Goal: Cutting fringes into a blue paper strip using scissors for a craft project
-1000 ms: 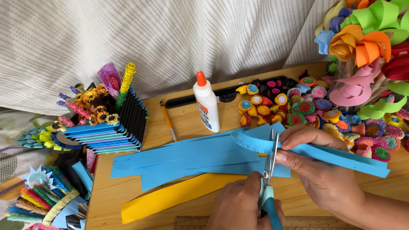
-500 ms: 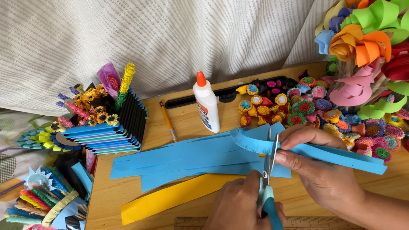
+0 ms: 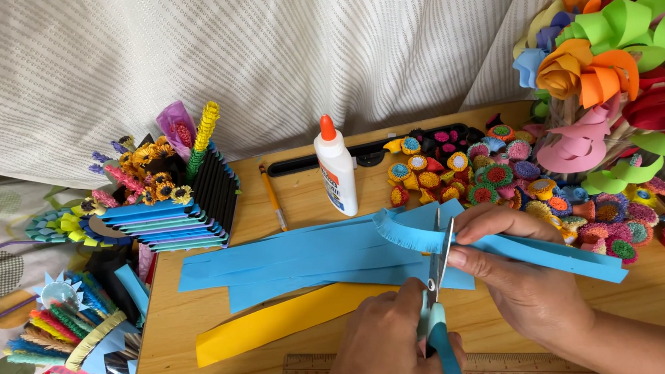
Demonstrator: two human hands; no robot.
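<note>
Left hand grips scissors, blades apparently part-open. Right hand pinches the blue strip at three o'clock of them; thin, floppy paper, best held near the cut.

You have a long blue paper strip, fringed along its curled left end, lying slantwise over the desk, with teal-handled scissors upright, blades at its fringed edge.

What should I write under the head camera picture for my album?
Left hand snips fringe into a blue paper strip with scissors, right hand holding it.
</note>
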